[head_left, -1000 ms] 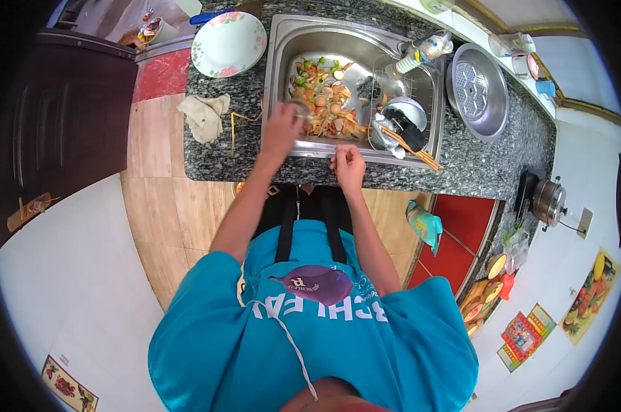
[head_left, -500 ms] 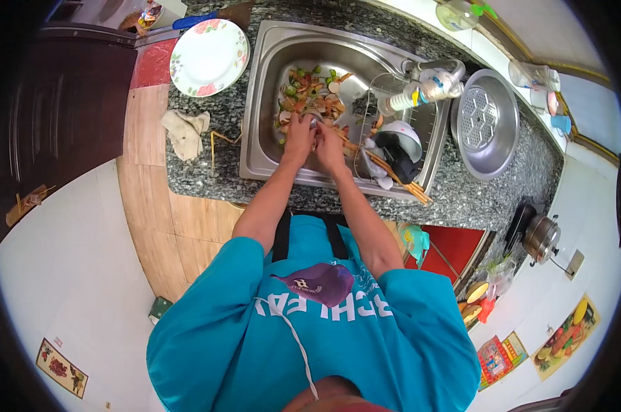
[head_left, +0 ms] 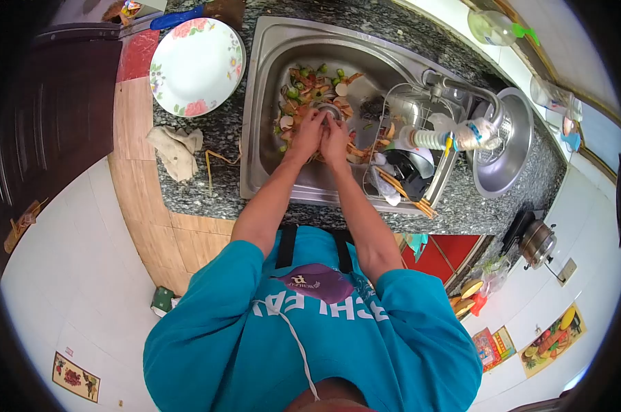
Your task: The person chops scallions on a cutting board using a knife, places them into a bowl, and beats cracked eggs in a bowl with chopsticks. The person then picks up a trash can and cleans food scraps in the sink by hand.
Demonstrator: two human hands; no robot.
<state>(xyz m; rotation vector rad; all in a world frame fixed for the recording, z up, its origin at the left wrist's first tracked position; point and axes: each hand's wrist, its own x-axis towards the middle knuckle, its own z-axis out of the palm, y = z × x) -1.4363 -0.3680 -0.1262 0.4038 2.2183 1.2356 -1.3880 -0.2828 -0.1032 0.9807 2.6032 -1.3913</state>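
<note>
Both hands are low in the steel sink (head_left: 255, 147), close together. My left hand (head_left: 308, 135) and my right hand (head_left: 335, 142) have their fingers closed at the near edge of a small round metal piece that looks like a sink strainer (head_left: 330, 108). Its underside and my fingertips are partly hidden. Around them lie food scraps (head_left: 298, 93): orange-brown peelings, green bits and pale round slices.
Right of my hands, a wire rack (head_left: 386, 103) holds a white bowl, a black item and chopsticks (head_left: 410, 192). The faucet (head_left: 479, 89) hangs over it, beside a metal basin (head_left: 489, 182). Left are a floral plate (head_left: 197, 69), a cloth (head_left: 176, 151) and a blue-handled tool (head_left: 176, 17).
My hands have shifted slightly, and more of the round metal piece shows beyond my fingertips. The head view has moved a little; the scraps look much the same.
</note>
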